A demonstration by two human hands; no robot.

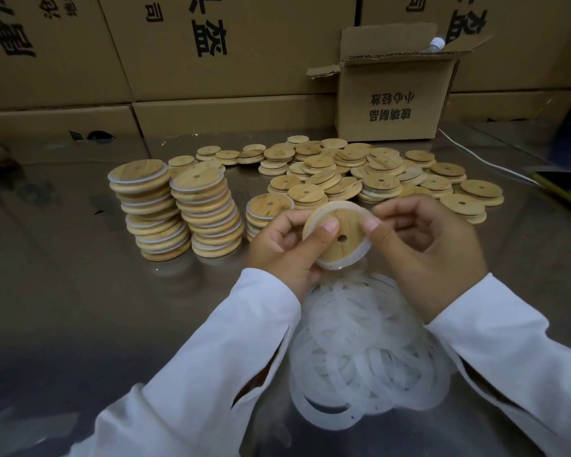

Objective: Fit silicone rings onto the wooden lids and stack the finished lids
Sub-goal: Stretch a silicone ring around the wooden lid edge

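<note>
My left hand (282, 245) and my right hand (426, 245) hold one round wooden lid (335, 250) with a centre hole above the table. A translucent silicone ring (363, 249) sits around the lid's rim. Both thumbs press on the lid's face near its upper edge. A loose pile of silicone rings (366, 351) lies below my hands. Three stacks of ringed lids (178, 212) stand to the left, the short one (266, 207) just behind my left hand. A heap of bare wooden lids (370, 174) spreads behind.
The work surface is a shiny metal table (80, 291). An open cardboard box (393, 94) stands at the back right, with a wall of large cartons (178, 54) behind. A white cable (485, 163) runs along the right side.
</note>
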